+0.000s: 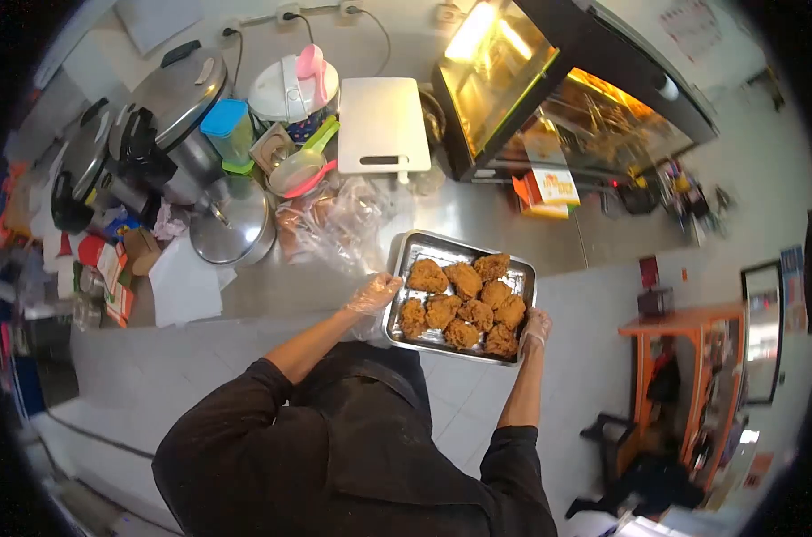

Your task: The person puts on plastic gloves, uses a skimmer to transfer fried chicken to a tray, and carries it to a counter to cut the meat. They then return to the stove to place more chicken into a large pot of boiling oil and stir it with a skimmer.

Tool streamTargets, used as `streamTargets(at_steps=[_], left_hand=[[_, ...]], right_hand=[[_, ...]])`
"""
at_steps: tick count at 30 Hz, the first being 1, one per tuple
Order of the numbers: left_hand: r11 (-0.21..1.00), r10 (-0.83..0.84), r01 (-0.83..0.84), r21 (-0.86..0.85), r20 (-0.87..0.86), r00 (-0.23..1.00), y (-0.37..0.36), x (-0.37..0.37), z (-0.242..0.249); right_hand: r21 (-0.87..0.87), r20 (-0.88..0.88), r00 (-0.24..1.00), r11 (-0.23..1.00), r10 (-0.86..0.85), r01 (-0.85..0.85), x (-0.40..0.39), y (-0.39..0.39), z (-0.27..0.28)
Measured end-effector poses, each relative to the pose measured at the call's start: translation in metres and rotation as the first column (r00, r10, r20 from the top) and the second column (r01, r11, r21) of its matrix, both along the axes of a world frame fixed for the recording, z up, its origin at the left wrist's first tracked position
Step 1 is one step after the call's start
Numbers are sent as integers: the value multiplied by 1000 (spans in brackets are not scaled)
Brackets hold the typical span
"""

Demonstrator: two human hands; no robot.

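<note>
A rectangular metal tray (393, 337) holds several pieces of browned fried chicken (443, 311). My left hand (373, 295), in a clear plastic glove, grips the tray's left side. On the opposite side, my right hand (537, 328), also gloved, has its fingers closed round the edge. The tray is in front of my body at the counter's front edge. Just beyond my left hand lies a crumpled clear plastic bag (348, 224).
A lit glass display warmer (558, 98) stands at the back right, with an orange and white box (549, 190) before it. A white cutting board (384, 121), a lidded pot (231, 219) and large pressure cookers (182, 94) occupy the counter. An orange shelf (683, 327) stands right.
</note>
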State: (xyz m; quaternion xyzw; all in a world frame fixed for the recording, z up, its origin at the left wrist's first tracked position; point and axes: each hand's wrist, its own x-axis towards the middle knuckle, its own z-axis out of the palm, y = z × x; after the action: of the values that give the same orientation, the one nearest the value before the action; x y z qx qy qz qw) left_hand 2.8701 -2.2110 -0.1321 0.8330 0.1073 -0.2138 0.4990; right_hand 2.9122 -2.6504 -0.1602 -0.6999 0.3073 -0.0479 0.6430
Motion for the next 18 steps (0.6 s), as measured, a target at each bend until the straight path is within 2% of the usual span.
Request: streamTargets(at_steps=[2,3,4,6,7,10,13,16,18], left_hand=[[996,77,-76,-38,15,997,-30,27,-41],[990,131,-129,-64,27,991,-38,35,-73],[980,184,-179,-88,42,982,-47,41,-88],[966,258,-259,15,65,964,-63,51,-69],[955,288,-291,53,60,956,-69,55,-63],[939,334,-336,75,32,942,-84,56,-53],[928,369,-371,32,61,927,-93,62,-69],[897,442,-437,-69,134,887,-86,94,-84],[827,563,-547,-132,161,811,-70,141,-87]], right_hand=[[-35,7,999,998,50,-50,49,-36,-37],[-40,-32,997,996,76,-77,65,-28,-24],[-98,-42,993,989,106,-109,81,-35,-36],[-208,-25,985,963,170,-171,131,-55,-79],[-132,-129,970,966,206,-223,149,-60,-86],[-284,-123,958,916,259,-284,173,-64,-83],[-670,-225,885,595,408,-445,191,-45,-14],[-900,-176,867,280,466,-333,202,17,76],[-796,-80,837,471,541,-380,209,59,92]])
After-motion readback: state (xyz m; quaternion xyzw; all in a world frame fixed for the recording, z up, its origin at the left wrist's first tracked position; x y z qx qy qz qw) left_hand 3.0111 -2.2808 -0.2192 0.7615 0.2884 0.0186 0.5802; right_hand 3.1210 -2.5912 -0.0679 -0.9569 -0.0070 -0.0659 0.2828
